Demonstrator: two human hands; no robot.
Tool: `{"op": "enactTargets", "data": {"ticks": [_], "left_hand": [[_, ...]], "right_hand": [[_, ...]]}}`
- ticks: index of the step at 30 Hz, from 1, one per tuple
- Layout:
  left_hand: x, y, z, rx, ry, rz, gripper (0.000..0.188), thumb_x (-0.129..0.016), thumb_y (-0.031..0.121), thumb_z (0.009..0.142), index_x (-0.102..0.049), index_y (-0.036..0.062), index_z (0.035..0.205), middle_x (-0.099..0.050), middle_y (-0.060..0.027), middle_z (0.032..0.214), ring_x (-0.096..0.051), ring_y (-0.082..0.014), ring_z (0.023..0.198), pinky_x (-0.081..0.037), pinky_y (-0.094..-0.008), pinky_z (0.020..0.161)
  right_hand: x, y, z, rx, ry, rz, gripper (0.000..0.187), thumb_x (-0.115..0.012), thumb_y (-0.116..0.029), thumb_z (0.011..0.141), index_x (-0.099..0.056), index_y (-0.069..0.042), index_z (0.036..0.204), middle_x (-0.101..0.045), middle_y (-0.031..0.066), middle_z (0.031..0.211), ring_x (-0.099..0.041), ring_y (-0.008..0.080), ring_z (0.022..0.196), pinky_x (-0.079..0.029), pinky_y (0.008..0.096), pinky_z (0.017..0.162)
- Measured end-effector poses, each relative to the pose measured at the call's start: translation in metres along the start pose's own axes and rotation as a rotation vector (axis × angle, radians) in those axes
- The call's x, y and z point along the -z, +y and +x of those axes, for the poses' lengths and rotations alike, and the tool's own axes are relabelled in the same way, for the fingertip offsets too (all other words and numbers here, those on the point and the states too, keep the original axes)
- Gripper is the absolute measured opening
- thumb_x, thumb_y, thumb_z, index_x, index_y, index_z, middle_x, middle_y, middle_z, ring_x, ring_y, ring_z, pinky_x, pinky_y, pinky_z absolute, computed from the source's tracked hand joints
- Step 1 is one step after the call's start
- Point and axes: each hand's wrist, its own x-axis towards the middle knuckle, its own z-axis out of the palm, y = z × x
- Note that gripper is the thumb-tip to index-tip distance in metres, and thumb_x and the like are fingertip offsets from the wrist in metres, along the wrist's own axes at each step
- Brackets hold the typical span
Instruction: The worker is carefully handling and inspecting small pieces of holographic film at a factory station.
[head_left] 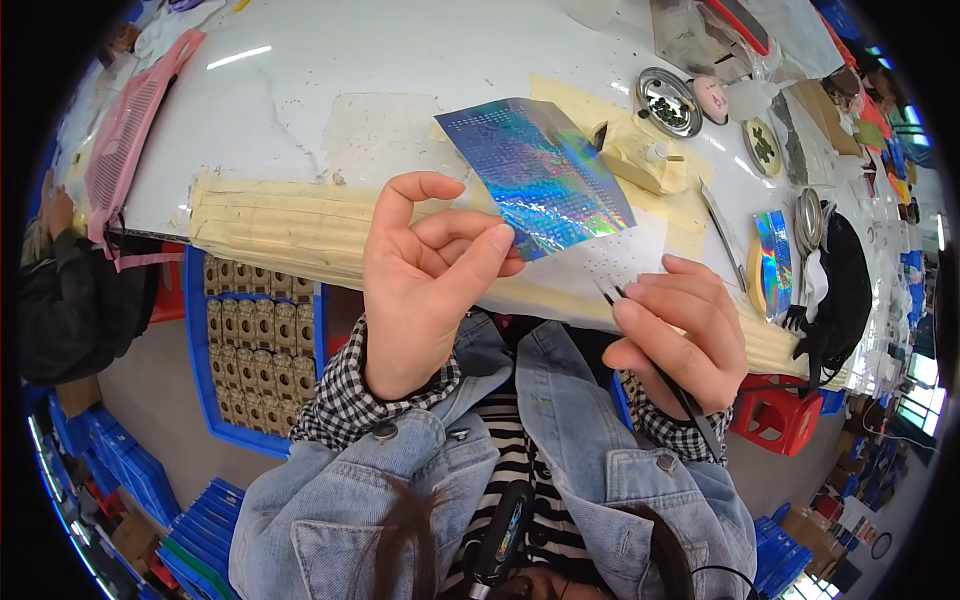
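Note:
My left hand point(435, 265) pinches the lower corner of a shiny blue holographic sheet point(545, 175) between thumb and fingers. Rows of tiny light marks run across the sheet, which is raised above the table and tilted. In my right hand point(685, 325) is a pair of dark tweezers point(685, 405), their fine tips pointing toward the sheet but apart from it. Beneath the tips lies a white paper point(630, 260) with several tiny dark specks. Whether the tweezer tips hold anything is too small to tell.
Yellow tape point(280, 215) covers the table's front edge. To the right are a metal dish point(670, 100) of small dark pieces, a round dish point(762, 148), a knife-like tool point(722, 235) and a second holographic sheet point(773, 250). A pink basket point(135, 140) stands left; a blue crate point(205, 385) of patterned parts sits below.

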Motion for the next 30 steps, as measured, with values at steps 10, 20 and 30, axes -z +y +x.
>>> {"op": "enactTargets", "data": {"ticks": [10,20,30], "left_hand": [[0.001,0.003,-0.002,0.06,-0.081,-0.07,0.039,-0.059,-0.006,0.085,-0.034,0.0015,0.114,-0.066,-0.016,0.09,-0.066,-0.0174,0.083,-0.057,-0.0292,0.076],[0.002,0.001,-0.002,0.052,-0.091,-0.078,0.039,-0.058,-0.006,0.086,-0.033,0.0014,0.115,-0.066,-0.0158,0.091,-0.066,-0.0175,0.085,-0.056,-0.0293,0.077],[0.002,-0.003,-0.001,0.011,-0.101,-0.067,0.043,-0.06,-0.008,0.083,-0.034,0.0013,0.116,-0.065,-0.0138,0.09,-0.065,-0.0151,0.083,-0.054,-0.026,0.076]], "right_hand": [[-0.025,-0.003,0.023,0.062,-0.062,0.002,0.03,-0.075,-0.022,0.073,-0.069,-0.006,0.098,-0.066,0.0074,0.09,-0.067,0.0208,0.086,-0.054,0.0396,0.084],[-0.026,-0.004,0.022,0.041,-0.058,0.029,0.031,-0.076,-0.021,0.072,-0.069,-0.006,0.099,-0.066,0.008,0.089,-0.067,0.0211,0.084,-0.054,0.04,0.084],[-0.028,-0.002,0.021,0.015,-0.039,0.014,0.031,-0.076,-0.021,0.072,-0.07,-0.005,0.098,-0.065,0.0075,0.088,-0.066,0.0207,0.082,-0.055,0.0396,0.082]]}}
